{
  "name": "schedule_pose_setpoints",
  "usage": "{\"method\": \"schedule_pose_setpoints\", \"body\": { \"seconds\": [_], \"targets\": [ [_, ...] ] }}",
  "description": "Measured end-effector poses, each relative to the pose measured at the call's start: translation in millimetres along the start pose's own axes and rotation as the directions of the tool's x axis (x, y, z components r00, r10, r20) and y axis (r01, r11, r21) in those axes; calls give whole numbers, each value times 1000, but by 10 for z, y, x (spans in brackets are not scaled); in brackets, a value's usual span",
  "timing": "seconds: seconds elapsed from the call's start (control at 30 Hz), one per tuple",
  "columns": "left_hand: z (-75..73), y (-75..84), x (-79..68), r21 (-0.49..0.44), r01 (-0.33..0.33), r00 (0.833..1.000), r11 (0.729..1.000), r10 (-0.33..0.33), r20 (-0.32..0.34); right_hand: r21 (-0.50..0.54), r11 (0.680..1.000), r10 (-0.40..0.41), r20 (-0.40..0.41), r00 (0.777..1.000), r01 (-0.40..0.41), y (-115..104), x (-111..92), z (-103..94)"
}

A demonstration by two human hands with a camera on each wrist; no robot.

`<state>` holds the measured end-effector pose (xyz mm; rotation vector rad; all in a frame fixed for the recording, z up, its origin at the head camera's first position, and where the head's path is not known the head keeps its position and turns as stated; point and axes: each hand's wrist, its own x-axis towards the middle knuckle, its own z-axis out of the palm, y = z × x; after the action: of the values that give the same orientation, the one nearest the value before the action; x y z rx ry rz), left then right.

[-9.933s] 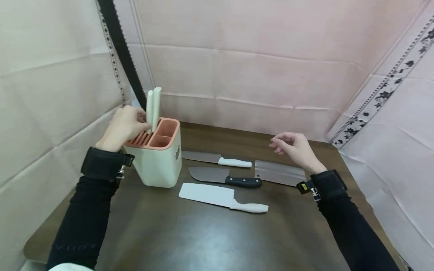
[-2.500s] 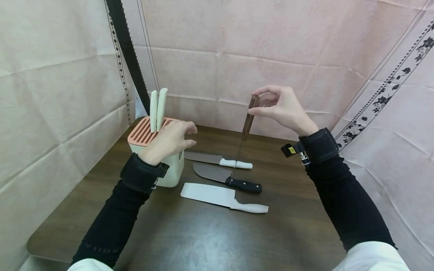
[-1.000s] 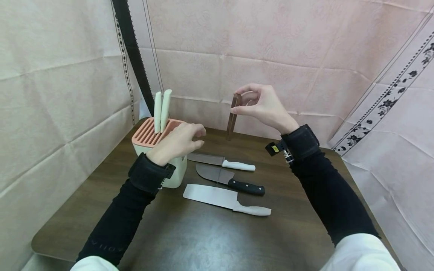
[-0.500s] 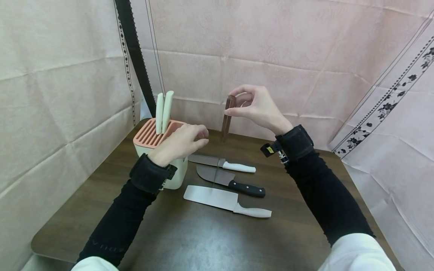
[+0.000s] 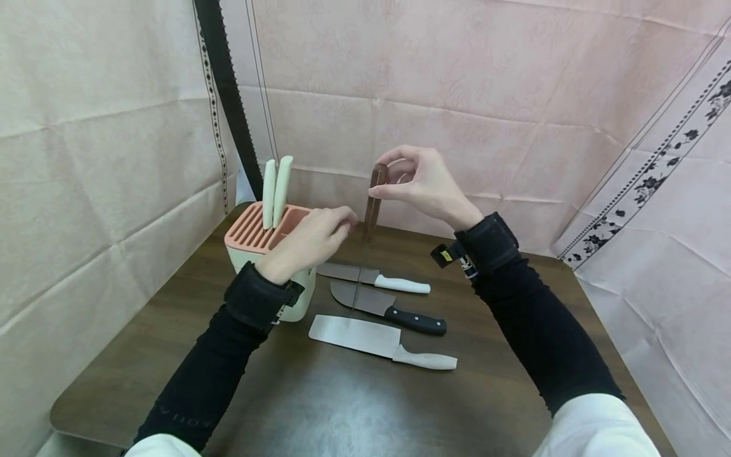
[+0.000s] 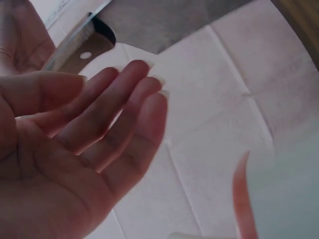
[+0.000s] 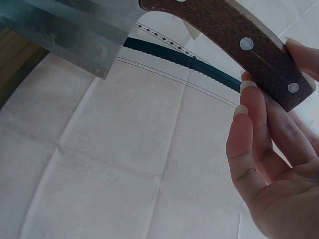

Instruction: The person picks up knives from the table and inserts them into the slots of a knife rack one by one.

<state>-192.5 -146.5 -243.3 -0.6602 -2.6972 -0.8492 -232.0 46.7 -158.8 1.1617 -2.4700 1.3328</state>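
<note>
My right hand (image 5: 428, 187) pinches a cleaver by the end of its brown wooden handle (image 5: 372, 209). The cleaver hangs blade down, its blade (image 5: 358, 289) nearly edge-on in the head view. In the right wrist view the riveted handle (image 7: 234, 45) and broad steel blade (image 7: 60, 30) show plainly. My left hand (image 5: 308, 238) holds nothing; its fingers (image 6: 124, 124) are loosely bent, close to the cleaver's handle. It hovers by the right side of a pale green knife block (image 5: 302, 298) with a slotted, salmon-coloured top (image 5: 247, 231), partly hiding it.
Two knives with pale green handles (image 5: 268, 193) stand in the block's slots. On the brown table (image 5: 274, 393) lie a white-handled knife (image 5: 402, 284), a black-handled knife (image 5: 415, 320) and a white-handled cleaver (image 5: 425, 360). Pale cloth (image 5: 457, 76) walls the back and sides.
The brown-handled cleaver, earlier lying on the table at right, was lifted by my right hand and carried left. My left hand left the slots, recently shifting slightly right.
</note>
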Motion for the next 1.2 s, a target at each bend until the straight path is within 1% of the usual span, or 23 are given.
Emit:
{"method": "schedule_pose_setpoints", "body": {
  "seconds": [0.07,0.17,0.3,0.43,0.57,0.8,0.93,1.13,1.2],
  "targets": [
    [6,16,6,-27,-14,999,1000,13,-30,3,1000,-4,4,1000,4,-22,-4,11],
    [23,40,25,-91,-34,998,995,28,-62,8,1000,-9,4,1000,9,-31,-3,20],
    [53,70,55,-136,-36,996,990,23,-92,-9,1000,-8,-7,1000,8,-36,-1,33],
    [87,72,78,-117,-21,993,993,7,-118,-30,1000,-7,-19,1000,6,-46,-1,47],
    [106,63,94,-119,-27,990,992,10,-142,-31,999,-17,-22,1000,16,-48,-2,60],
    [107,84,128,-156,-53,984,986,24,-179,29,998,-55,-59,997,57,8,-33,72],
    [62,96,145,-161,-62,981,985,30,-191,68,994,-75,-74,994,80,77,-68,57],
    [-76,127,159,-165,-50,978,985,15,-206,59,995,-77,-82,994,82,230,-135,19],
    [-132,150,161,-160,-40,979,986,6,-206,57,995,-71,-99,992,77,295,-156,0]
  ]
}}
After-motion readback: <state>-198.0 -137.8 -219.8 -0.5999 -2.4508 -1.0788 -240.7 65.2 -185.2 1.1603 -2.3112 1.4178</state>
